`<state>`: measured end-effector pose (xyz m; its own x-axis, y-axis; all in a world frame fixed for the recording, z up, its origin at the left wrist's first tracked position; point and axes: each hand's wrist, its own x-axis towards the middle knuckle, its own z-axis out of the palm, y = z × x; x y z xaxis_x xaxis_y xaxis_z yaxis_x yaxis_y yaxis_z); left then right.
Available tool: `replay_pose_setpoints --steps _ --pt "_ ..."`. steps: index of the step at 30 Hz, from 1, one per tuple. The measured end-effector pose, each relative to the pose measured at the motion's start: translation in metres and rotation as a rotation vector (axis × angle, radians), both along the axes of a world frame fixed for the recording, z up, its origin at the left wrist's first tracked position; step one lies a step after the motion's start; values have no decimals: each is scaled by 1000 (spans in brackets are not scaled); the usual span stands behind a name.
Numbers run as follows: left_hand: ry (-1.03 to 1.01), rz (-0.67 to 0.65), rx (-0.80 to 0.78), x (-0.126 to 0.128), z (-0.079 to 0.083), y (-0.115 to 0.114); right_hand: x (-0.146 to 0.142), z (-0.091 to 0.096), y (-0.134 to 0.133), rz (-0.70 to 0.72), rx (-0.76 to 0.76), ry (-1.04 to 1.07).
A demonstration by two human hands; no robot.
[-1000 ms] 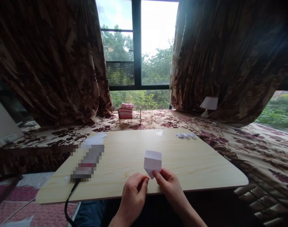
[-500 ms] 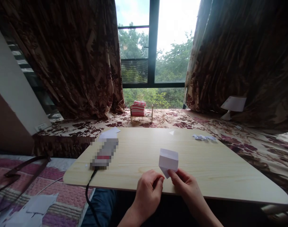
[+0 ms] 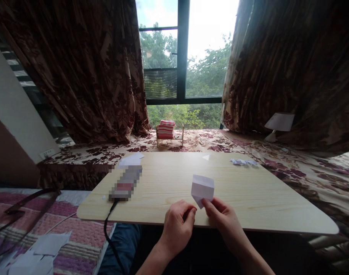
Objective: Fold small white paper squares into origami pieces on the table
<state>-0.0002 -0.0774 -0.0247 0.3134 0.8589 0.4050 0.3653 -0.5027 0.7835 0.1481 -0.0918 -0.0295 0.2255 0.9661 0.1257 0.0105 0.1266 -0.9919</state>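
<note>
A small creased piece of white paper (image 3: 202, 185) is pinched between the thumb and fingers of my right hand (image 3: 224, 215). Its upper part is a squarish panel with a fold line across it, and its lower end narrows to a point. Just left of that point is my left hand (image 3: 180, 221), closed, with thumb and fingertips pressed together. Whatever may be in those fingers is hidden. Both hands are over the near edge of the light wooden table (image 3: 163, 183).
Small folded white papers (image 3: 243, 162) lie in a row at the table's far right, and a white paper triangle (image 3: 206, 157) at the far middle. A blurred-out device (image 3: 125, 183) with a black cable and paper sheets (image 3: 131, 159) are left. More sheets (image 3: 51, 244) lie on the bed.
The whole view has shifted slightly, so the scene sits a little higher and further left. My hands keep the same pose, and the paper stays in my right hand.
</note>
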Motion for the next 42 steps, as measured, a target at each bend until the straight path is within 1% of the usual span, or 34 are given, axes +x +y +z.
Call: replay_pose_setpoints --steps 9,14,22,27,35,42 --pt "-29 -14 -55 0 2 0 0 4 -1 11 -9 2" --pt "-127 -26 -130 1 2 2 3 2 2 39 -17 0" --pt "-291 -6 -255 4 10 10 2 3 3 42 -21 -15" --pt "-389 -39 -323 13 5 17 3 0 4 58 -19 -31" --pt "-437 -85 -358 10 1 18 0 2 3 62 -20 -33" --pt "-443 -60 -346 8 4 15 1 1 4 90 -17 -22"
